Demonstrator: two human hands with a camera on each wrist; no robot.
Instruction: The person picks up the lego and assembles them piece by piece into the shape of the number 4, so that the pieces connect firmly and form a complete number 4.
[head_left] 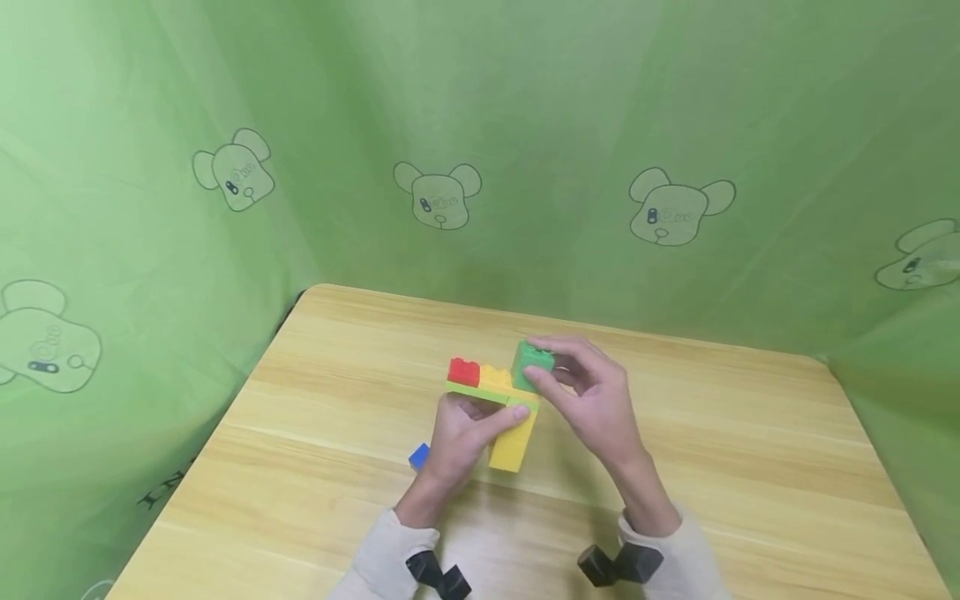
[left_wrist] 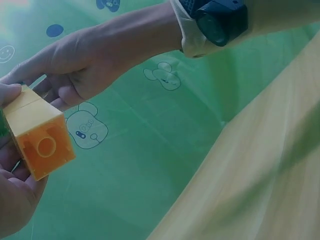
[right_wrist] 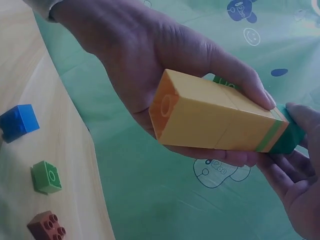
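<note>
My left hand (head_left: 456, 443) grips a build of toy building bricks raised above the table. A yellow column (head_left: 513, 446) forms its lower part, its hollow underside showing in the left wrist view. Across the column's top lies a light green plate (head_left: 474, 392), carrying a red brick (head_left: 463, 372) and a yellow brick (head_left: 493, 378). With thumb and fingers, my right hand (head_left: 603, 404) pinches a dark green brick (head_left: 527, 367) at the end above the column. In the right wrist view this green brick (right_wrist: 289, 134) meets the column's end; whether it is fully pressed down I cannot tell.
A blue brick (head_left: 419, 457) lies on the wooden table (head_left: 300, 467), left of my left wrist. The right wrist view also shows a small green brick (right_wrist: 47, 177) and a reddish-brown brick (right_wrist: 46, 226) there. Green printed cloth (head_left: 525, 100) surrounds the table.
</note>
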